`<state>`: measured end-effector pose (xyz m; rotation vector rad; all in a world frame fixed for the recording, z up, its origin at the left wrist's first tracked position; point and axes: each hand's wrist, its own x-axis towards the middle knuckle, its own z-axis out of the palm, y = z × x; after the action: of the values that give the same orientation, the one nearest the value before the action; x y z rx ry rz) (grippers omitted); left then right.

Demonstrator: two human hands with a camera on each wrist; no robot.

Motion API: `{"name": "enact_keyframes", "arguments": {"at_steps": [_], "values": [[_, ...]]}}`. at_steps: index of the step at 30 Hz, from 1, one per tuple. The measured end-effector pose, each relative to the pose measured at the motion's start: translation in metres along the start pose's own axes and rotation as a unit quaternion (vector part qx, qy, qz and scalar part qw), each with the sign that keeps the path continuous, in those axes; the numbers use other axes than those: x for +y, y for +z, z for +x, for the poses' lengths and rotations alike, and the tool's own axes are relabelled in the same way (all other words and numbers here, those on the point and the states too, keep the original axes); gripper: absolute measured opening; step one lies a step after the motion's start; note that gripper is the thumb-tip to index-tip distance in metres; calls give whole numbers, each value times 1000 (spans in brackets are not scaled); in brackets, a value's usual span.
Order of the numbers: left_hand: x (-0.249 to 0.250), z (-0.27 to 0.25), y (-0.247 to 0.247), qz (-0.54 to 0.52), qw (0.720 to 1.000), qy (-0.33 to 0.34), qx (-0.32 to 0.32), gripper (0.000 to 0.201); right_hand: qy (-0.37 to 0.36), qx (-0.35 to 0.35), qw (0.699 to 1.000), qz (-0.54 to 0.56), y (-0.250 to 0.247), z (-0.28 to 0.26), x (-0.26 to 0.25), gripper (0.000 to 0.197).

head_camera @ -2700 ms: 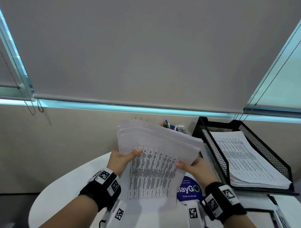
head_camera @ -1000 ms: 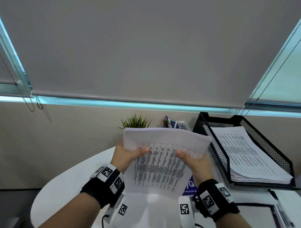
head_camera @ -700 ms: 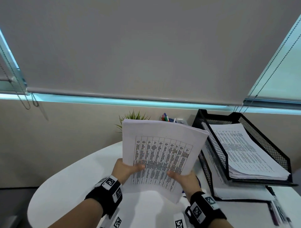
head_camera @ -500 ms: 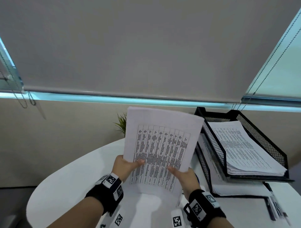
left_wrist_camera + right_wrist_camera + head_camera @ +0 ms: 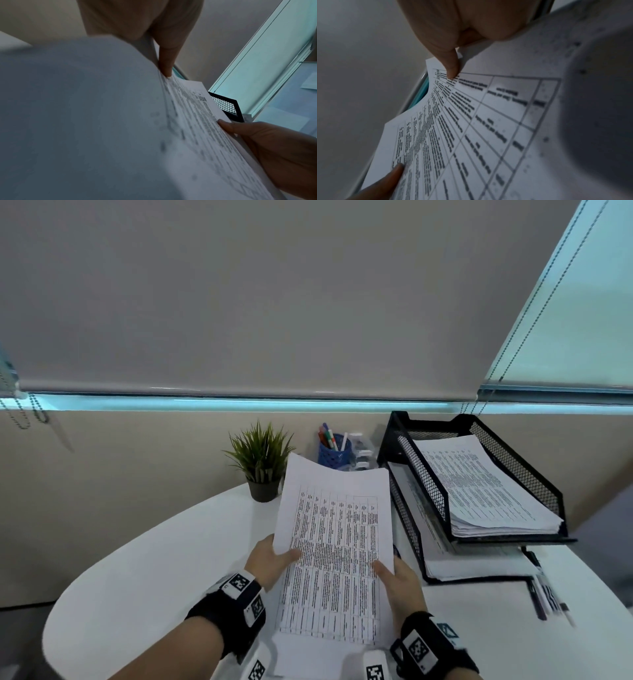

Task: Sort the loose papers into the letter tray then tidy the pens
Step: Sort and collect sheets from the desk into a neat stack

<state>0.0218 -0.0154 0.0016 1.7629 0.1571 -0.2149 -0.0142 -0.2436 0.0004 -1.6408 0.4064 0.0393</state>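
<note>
Since 2.7 s ago I've lowered the paper stack (image 5: 334,546) toward the table (image 5: 144,583), left hand (image 5: 270,559) and right hand (image 5: 399,580) pinching its sides; letter tray (image 5: 507,446) part-filled, loose pens (image 5: 544,594) untouched.

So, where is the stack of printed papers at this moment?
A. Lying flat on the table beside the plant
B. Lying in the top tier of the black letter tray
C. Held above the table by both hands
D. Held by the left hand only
C: the stack of printed papers is gripped on its left edge by the left hand and on its right edge by the right hand, left of the letter tray.
</note>
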Motion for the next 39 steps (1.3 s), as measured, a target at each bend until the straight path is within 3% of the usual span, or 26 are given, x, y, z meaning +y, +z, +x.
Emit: {"name": "enact_keyframes", "arguments": {"at_steps": [3, 7, 12, 17, 22, 25, 27, 30, 36, 39], "values": [[-2, 2, 11, -4, 1000, -14, -14, 35, 30, 15, 999, 16, -16, 6, 10, 21], [-1, 1, 28, 2, 999, -38, -30, 36, 62, 24, 997, 33, -38, 18, 23, 32], [5, 1, 56, 44, 997, -52, -40, 35, 67, 12, 997, 23, -68, 31, 27, 23], [21, -4, 90, -21, 995, -86, -35, 28, 93, 5, 995, 28, -107, 47, 21, 26], [39, -16, 130, -96, 984, -140, -46, 27, 131, 18, 990, 44, -157, 68, 13, 60], [46, -27, 154, -150, 968, -158, -126, 25, 128, 20, 991, 35, -187, 82, 7, 67], [44, -31, 171, -180, 951, -168, -185, 43, 126, 17, 991, 30, -206, 92, 6, 68], [38, -35, 189, -187, 934, -206, -223, 55, 122, 18, 992, 25, -226, 100, 5, 69], [48, -45, 231, -121, 953, -215, -176, 55, 105, -38, 993, 46, -264, 104, 6, 62], [58, -47, 253, -151, 955, -201, -158, 56, 105, -81, 990, 50, -282, 99, 6, 74]]}}
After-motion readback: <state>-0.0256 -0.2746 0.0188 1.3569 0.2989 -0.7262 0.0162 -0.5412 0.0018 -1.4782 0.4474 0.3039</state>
